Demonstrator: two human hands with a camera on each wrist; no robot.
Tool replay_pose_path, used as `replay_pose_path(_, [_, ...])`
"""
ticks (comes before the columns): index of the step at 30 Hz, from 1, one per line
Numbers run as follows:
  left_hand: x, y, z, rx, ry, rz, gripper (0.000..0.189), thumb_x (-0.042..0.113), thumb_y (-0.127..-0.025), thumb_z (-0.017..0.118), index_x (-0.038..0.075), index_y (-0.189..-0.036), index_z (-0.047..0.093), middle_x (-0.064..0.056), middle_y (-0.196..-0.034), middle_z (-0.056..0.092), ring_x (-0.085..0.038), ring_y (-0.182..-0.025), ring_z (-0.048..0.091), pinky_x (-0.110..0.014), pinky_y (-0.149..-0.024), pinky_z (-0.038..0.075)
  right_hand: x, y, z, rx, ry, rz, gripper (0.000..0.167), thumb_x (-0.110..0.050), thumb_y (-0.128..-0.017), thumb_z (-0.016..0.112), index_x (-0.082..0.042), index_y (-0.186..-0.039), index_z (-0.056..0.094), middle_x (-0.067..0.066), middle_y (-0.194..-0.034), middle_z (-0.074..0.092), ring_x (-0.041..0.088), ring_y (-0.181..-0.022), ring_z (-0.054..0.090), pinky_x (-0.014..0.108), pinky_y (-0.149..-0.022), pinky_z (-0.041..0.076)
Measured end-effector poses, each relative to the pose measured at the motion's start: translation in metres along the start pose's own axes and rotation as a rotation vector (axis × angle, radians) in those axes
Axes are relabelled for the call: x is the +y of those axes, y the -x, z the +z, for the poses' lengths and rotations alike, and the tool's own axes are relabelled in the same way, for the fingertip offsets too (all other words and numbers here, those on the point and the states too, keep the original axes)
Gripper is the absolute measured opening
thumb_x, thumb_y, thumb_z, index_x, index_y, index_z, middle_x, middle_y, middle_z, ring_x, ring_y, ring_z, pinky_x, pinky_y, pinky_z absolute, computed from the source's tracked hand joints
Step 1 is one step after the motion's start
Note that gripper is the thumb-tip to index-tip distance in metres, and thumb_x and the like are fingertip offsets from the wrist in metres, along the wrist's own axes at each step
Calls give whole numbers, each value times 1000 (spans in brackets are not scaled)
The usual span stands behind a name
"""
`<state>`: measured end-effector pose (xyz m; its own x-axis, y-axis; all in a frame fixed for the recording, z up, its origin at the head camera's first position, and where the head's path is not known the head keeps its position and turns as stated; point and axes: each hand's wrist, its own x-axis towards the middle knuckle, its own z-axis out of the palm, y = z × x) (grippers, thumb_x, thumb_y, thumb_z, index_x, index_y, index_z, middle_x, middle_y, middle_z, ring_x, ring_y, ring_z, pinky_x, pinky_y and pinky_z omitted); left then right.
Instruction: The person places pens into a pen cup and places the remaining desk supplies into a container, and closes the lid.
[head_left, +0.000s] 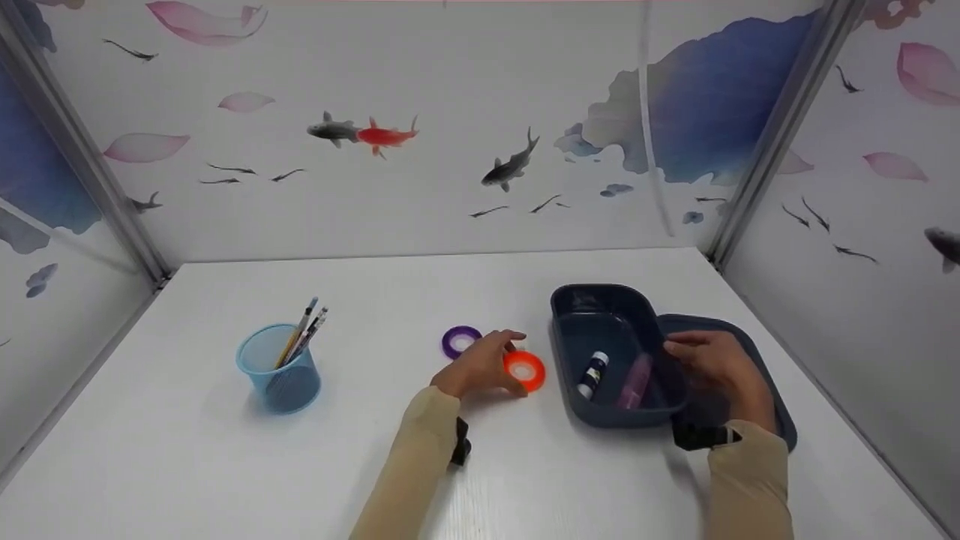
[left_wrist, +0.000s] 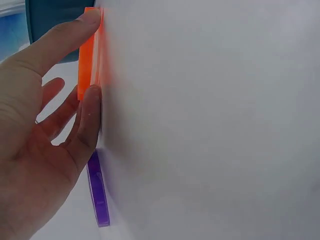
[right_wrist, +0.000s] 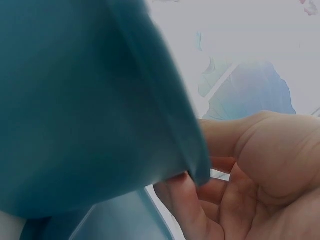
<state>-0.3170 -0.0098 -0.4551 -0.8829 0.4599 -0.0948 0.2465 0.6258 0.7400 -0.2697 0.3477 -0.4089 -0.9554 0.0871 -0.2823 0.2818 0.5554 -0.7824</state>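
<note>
My left hand (head_left: 480, 366) pinches an orange tape roll (head_left: 537, 372) by its edges, the thumb on one side and fingertips on the opposite side. The roll lies flat at the white tabletop. Right behind that hand is a purple tape roll (head_left: 448, 341), seen edge-on in the left wrist view (left_wrist: 98, 190). With thumb and fingers, my right hand (head_left: 724, 371) grips the right rim of a dark blue box (head_left: 600, 330). Inside the box are a dark glue stick with white ends (head_left: 595, 375) and a pinkish-purple cylinder (head_left: 636, 381), its kind unclear.
A dark blue lid or tray (head_left: 776, 412) lies under and right of the box, partly hidden by my right hand. To the left stands a light blue mesh pen cup (head_left: 292, 386) with several pencils (head_left: 300, 334). Patterned panels (head_left: 435, 202) border the table at the back and sides.
</note>
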Motion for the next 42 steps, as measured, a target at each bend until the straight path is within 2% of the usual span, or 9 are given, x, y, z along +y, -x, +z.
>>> replay_pose_path(5, [0, 2, -4, 40, 47, 17, 83, 22, -77, 87, 19, -149, 45, -9, -138, 53, -27, -126, 52, -46, -115, 43, -2, -1, -1, 4, -10, -3, 57, -34, -101, 59, -2, -148, 47, 25, -145, 53, 23, -115, 64, 38, -91, 58])
replay_pose_path(11, [-1, 5, -7, 81, 100, 51, 82, 22, -79, 84, 14, -150, 44, -9, -141, 52, -26, -125, 51, -46, -113, 45, -2, 0, -3, 12, 5, -22, 58, -34, -101, 59, -1, -147, 47, 23, -140, 56, 15, -100, 62, 28, -78, 56])
replay_pose_path(18, [14, 7, -16, 85, 144, 31, 79, 26, -79, 85, 15, -147, 48, -5, -142, 52, -23, -121, 52, -42, -109, 49, -2, -1, -3, 16, -2, -20, 58, -33, -101, 60, 0, -147, 47, 14, -127, 62, 12, -90, 58, 26, -73, 55])
replay_pose_path(24, [27, 4, -22, 84, 115, 62, 74, 28, -79, 85, 14, -144, 53, -6, -137, 54, -22, -117, 52, -39, -108, 50, 0, -1, -1, 10, -14, -13, 59, -34, -101, 60, 0, -147, 46, 24, -142, 54, 14, -101, 61, 27, -77, 56])
replay_pose_path(27, [34, 3, -24, 103, 114, 67, 72, 29, -79, 85, 14, -142, 54, -6, -136, 53, -21, -116, 53, -38, -107, 51, -1, 0, 0, 13, -18, -15, 58, -33, -100, 60, 0, -147, 47, 22, -138, 57, 14, -99, 62, 27, -77, 55])
replay_pose_path(36, [53, -10, -14, 153, 158, 99, 70, 30, -79, 85, 12, -140, 55, -9, -135, 53, -21, -116, 52, -37, -105, 51, -2, 1, 1, 25, -10, -6, 55, -31, -100, 61, 0, -145, 50, 10, -121, 65, 12, -90, 59, 26, -72, 54])
replay_pose_path(38, [57, -14, -10, 155, 148, 112, 71, 31, -79, 85, 10, -140, 55, -10, -133, 54, -21, -114, 53, -36, -104, 51, -2, 0, 0, 22, -13, -9, 55, -30, -100, 61, 0, -145, 49, 11, -120, 65, 12, -89, 58, 26, -72, 53])
replay_pose_path(42, [66, -21, -3, 165, 132, 123, 71, 31, -79, 85, 8, -139, 55, -11, -132, 54, -20, -114, 53, -34, -105, 51, -3, 1, 0, 22, -23, -19, 56, -30, -101, 60, 0, -146, 48, 16, -128, 62, 12, -91, 58, 27, -73, 54])
